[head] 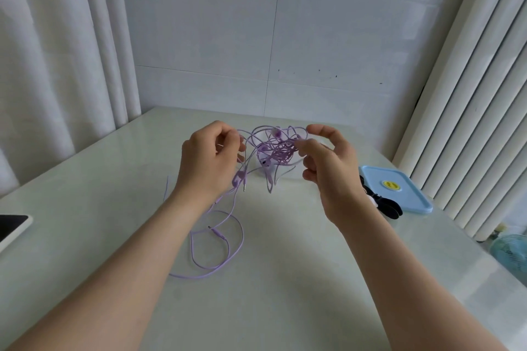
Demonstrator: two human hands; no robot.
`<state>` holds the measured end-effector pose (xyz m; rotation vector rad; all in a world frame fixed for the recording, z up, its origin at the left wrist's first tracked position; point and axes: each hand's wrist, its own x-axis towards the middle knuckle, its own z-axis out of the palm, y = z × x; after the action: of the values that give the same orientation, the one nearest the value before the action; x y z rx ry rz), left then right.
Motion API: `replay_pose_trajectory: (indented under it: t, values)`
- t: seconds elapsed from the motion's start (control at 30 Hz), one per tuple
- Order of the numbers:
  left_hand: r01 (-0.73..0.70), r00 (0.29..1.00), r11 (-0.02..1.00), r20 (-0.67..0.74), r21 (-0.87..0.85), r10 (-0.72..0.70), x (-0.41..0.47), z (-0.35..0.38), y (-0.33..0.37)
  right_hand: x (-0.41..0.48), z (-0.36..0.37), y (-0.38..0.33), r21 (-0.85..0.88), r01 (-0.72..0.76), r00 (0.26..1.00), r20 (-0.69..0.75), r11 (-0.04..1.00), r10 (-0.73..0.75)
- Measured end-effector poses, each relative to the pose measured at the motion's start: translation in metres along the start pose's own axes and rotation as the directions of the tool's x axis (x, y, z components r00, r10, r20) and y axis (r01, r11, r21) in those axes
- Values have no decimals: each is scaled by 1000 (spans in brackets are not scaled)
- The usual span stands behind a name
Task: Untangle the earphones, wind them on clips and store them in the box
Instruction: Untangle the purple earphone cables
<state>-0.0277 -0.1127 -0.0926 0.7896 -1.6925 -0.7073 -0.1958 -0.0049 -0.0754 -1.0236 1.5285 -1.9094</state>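
Aloft over the pale glossy table (285,279), pinched between left hand (212,157) and right hand (330,171): a light, limp tangle of thin lilac earphone cords (275,149), loops trailing down. Best gripped strand by strand, sparing fragile earbuds (276,132). Untraceable inside the knot; black clips (386,206) beside the flat light-blue plastic box (405,194) partly hidden behind the right wrist (353,208).

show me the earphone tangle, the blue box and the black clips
earphone tangle (278,148): head view, knotted middle of the cords
blue box (415,198): head view, bare top near its front corner
black clips (392,209): head view, black strap beside the box
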Motion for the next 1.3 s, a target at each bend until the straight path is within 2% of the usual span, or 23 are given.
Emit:
replay_pose_trajectory:
  t: [0.1,0.17,0.23,0.33,0.4,0.47,0.53,0.6,0.7,0.8,0.9,1.03,1.13,1.3]
  values:
    - [180,984,965,26,-191,-178,2,2,0,-1,1,2,-116,14,1000,-22,993,-17]
    - [310,951,895,81,-322,-300,4,3,0,0,1,4,-112,-1,999,-39,994,-3]
    - [408,911,807,135,-426,-389,7,2,1,3,0,5,5,-54,998,-9,999,54]
    - [471,866,678,149,-565,-477,12,-1,3,4,-3,4,204,-169,983,106,964,150]
    - [487,842,627,137,-609,-522,14,-4,4,3,-4,4,200,-199,977,117,959,178]
    - [498,831,667,84,-554,-551,14,-6,0,3,-4,6,115,-187,980,91,975,178]
    - [469,848,771,-25,-431,-530,15,-7,-8,3,-4,9,-99,-120,992,13,988,122]
    - [424,870,862,-139,-279,-473,15,-10,-11,5,-5,13,-320,-33,998,-62,947,13]
    - [382,890,921,-239,-76,-388,11,-13,-9,5,-6,16,-623,93,981,-74,776,-177]
    - [326,909,945,-274,-4,-314,11,-13,-9,5,-7,19,-804,168,958,-3,570,-287]
    - [282,923,957,-291,63,-252,11,-13,-15,4,-6,18,-883,182,959,63,432,-276]
    - [268,928,958,-293,101,-229,12,-12,-19,-1,-6,17,-918,146,976,73,368,-207]
    - [242,943,965,-259,101,-209,10,-9,-20,-2,-6,18,-947,123,974,58,297,-219]
    - [109,969,990,-230,87,-86,9,-7,-18,-1,-4,23,-961,99,978,46,258,-203]
